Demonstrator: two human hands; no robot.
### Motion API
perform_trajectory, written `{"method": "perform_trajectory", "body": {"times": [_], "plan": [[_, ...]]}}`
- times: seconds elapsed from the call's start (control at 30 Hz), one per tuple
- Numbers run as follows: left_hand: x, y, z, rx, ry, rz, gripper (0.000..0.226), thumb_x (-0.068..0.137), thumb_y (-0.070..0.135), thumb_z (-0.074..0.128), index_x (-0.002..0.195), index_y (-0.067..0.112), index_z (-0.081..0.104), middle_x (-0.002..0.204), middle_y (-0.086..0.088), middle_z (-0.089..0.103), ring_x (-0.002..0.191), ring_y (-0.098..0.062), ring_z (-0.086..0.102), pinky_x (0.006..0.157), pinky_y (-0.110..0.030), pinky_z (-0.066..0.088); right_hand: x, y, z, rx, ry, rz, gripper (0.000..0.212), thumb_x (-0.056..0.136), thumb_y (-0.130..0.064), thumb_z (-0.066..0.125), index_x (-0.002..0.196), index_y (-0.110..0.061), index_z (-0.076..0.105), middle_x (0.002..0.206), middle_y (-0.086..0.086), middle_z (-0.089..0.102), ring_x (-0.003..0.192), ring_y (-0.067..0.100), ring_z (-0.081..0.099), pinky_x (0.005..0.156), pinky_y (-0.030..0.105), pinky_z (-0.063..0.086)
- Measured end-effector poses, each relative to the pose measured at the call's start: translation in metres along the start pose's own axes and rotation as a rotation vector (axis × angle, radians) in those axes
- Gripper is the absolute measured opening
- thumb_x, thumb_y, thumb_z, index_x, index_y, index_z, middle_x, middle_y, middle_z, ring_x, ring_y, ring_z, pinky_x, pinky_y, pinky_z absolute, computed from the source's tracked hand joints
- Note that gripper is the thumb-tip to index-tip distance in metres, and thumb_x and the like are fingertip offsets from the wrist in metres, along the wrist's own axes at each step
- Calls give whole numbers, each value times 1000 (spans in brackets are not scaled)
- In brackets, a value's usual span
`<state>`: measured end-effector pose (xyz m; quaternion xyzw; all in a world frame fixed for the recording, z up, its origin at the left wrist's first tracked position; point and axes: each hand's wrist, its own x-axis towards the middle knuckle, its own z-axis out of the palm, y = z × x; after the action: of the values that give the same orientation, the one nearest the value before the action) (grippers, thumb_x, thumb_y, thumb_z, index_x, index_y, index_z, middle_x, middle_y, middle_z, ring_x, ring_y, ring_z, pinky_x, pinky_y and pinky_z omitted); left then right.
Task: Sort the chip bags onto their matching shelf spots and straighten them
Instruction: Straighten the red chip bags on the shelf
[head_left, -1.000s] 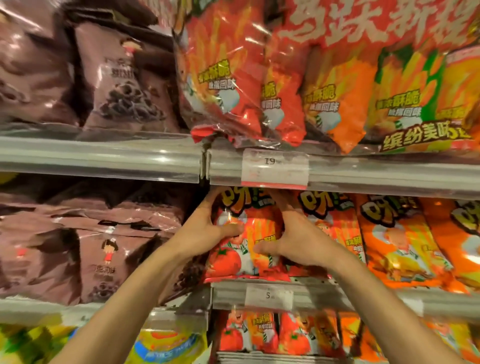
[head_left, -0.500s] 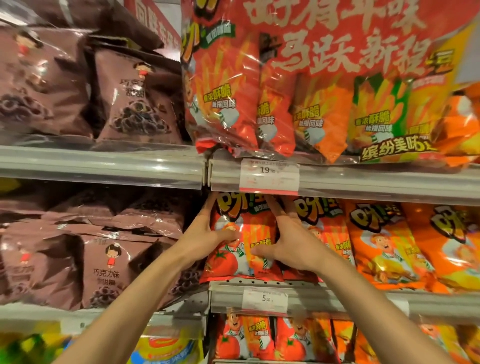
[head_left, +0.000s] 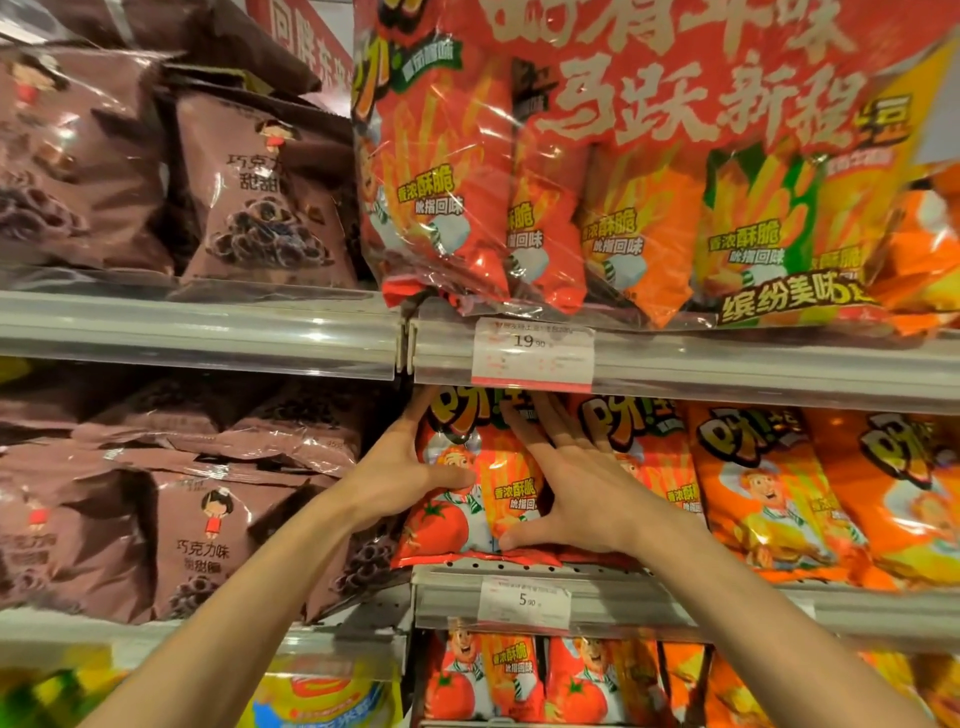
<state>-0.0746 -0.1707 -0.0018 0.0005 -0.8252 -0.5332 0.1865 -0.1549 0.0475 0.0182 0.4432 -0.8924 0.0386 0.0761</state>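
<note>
1. Step in hand, as we judge it: seating and squaring the red tomato chip bag (head_left: 467, 499) at the left end of the middle shelf (head_left: 675, 597), among bags of its own kind.
2. Left hand (head_left: 400, 478): clasps the bag's left edge, thumb across the front, fingers reaching round the side toward the top corner.
3. Right hand (head_left: 576, 488): fingers straight and spread, lying flat against the bag's right side and upper front, thumb stretched along its lower edge; it presses and does not clasp.
4. Position of the bag: upright or nearly so, its bottom seam at the shelf's front lip, directly above the price tag (head_left: 524, 603) marked 5.90, its top tucked under the upper shelf rail (head_left: 727, 369).
5. Next move, in our estimate: nudge the bag level and flush with the orange chip bags (head_left: 758, 499) to its right, then let go without tipping it forward. Whether it already sits fully back we cannot tell.
6. Surface: metal shelving with clear plastic price rails; a second tag (head_left: 532, 353) reads 19.90.
7. Surroundings: brown chocolate-ring snack bags (head_left: 208, 540) fill the left bay on two levels; large red multipacks (head_left: 519, 182) stand above; more tomato bags (head_left: 483, 680) sit on the shelf below.
</note>
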Motion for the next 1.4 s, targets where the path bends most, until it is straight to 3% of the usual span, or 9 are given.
{"method": "perform_trajectory", "body": {"times": [0.1,0.23,0.4,0.7,0.8,0.9,1.03,1.23,1.4], "plan": [[-12,-6,6,-33,16,-7,104,65,41,86,144,62,21,150,9,43,132,-13,50,106,-43,48,-4,1,3,35,27,-15,129,62,-91,57,151,-44,-24,165,1,-21,154,24,-11,124,52,-5],[-26,-10,15,147,45,55,94,68,63,72,140,72,12,162,11,14,150,-9,16,120,-44,27,-9,5,5,-7,80,-13,121,64,-96,44,152,-44,-22,166,4,-15,153,23,-14,124,52,-4],[-28,-9,14,209,38,64,89,84,42,74,136,73,9,164,16,0,152,-8,-2,123,-48,16,-7,2,10,7,66,-13,119,67,-95,41,153,-41,-22,162,0,-28,150,22,-26,123,53,-8],[-46,-1,22,344,226,170,79,88,42,70,149,54,20,164,17,4,147,3,5,115,-30,21,-22,7,1,100,157,10,110,73,-91,41,158,-38,-3,167,3,10,153,24,8,124,48,6],[-53,6,32,413,418,284,59,92,42,63,145,37,38,153,9,28,145,-10,27,113,-32,31,-37,30,-7,108,276,134,95,79,-83,38,151,-22,32,137,12,52,131,33,45,111,46,36],[-53,24,54,473,462,403,41,93,33,61,132,24,54,128,10,46,120,-6,49,99,-31,46,-49,63,-13,134,403,293,69,85,-65,57,122,-7,57,107,17,64,110,38,56,93,41,44],[-42,48,103,459,209,357,46,94,34,61,137,35,46,120,15,42,105,2,51,95,-30,48,-66,91,-20,177,313,408,61,89,-51,64,131,-8,51,119,19,60,119,36,53,92,36,42],[-11,60,150,296,-12,48,72,90,47,64,147,49,20,149,7,25,133,-12,36,101,-24,29,-90,118,-13,270,101,334,85,92,-58,56,154,-11,22,156,13,32,144,25,33,113,32,30],[9,63,156,244,28,6,82,89,37,70,153,39,18,114,30,40,120,-1,30,100,-23,27,-93,130,-23,260,40,312,96,89,-64,58,157,-11,16,160,10,27,147,24,27,117,33,27]]}}
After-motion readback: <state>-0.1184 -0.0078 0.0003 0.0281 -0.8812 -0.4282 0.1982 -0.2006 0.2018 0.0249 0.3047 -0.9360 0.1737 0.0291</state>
